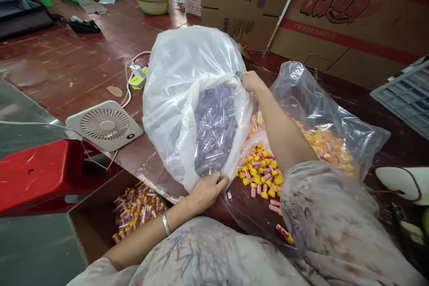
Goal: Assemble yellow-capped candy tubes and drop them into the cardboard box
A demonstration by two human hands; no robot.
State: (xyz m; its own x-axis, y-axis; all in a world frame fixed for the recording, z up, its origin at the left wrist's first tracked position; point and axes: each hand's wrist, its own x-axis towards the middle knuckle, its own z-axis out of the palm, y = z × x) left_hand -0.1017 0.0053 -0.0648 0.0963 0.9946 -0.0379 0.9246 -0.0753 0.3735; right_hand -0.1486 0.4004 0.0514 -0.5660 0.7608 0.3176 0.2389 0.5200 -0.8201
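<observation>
A large white translucent plastic bag (167, 94) lies on the dark red table with its mouth toward me. Many clear plastic pieces (216, 125) show inside; their exact kind is hard to make out. My left hand (207, 191) is closed on the lower rim of the bag's mouth. At the upper right of the opening, my right hand (253, 82) grips the rolled rim. Beneath and beside my right arm lie small pink-and-white tubes with yellow caps (259, 172), some spilling from another plastic bag. A clear bag (330, 140) to the right holds yellow caps.
A cardboard box (90, 219) of capped tubes stands below the table edge, near a red stool (36, 174). A small fan (105, 125) and a power strip (139, 78) sit left of the bag. Large cartons (335, 22) stand behind; a grey crate (405, 94) is at right.
</observation>
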